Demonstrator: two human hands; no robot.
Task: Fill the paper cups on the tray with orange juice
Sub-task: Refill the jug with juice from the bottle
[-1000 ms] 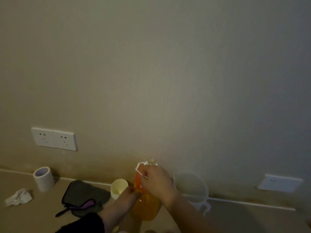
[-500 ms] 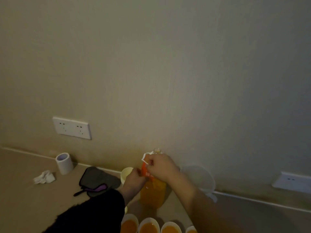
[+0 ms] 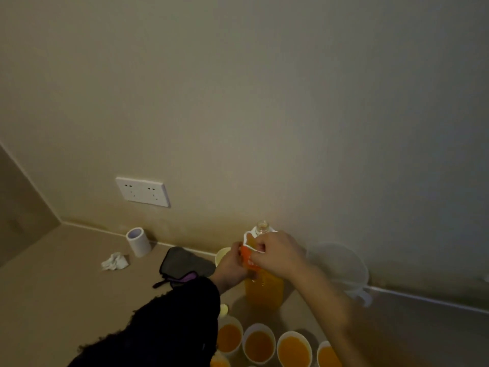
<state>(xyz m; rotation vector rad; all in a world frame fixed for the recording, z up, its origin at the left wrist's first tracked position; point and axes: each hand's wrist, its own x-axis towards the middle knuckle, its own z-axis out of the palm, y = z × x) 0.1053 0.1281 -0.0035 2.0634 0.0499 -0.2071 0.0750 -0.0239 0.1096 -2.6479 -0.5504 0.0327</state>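
A: Bottle position?
B: Orange juice bottle [image 3: 263, 287] stands upright on the counter [image 3: 53, 300], near the far wall, cap off, neck open. About half full.
A: Hands?
B: Both on it. Left hand [image 3: 232, 263], black sleeve [image 3: 164, 329], wraps the bottle's left side at the orange label [image 3: 247, 258]. Right hand [image 3: 277, 254] is clenched high on the shoulder, fingers pinching a peeled white edge of the label.
A: Cups?
B: Paper cups [image 3: 258, 343] in a row at the near edge, just in front of the bottle, each holding orange juice. Tray under them not discernible. One more cup [image 3: 221, 255] behind the left hand; contents hidden.
A: Surroundings?
B: Clear plastic jug [image 3: 341, 268] right of the bottle. Left: dark pouch [image 3: 182, 263], tape roll [image 3: 138, 241], crumpled tissue [image 3: 114, 261]. Wall socket [image 3: 143, 192] above them.
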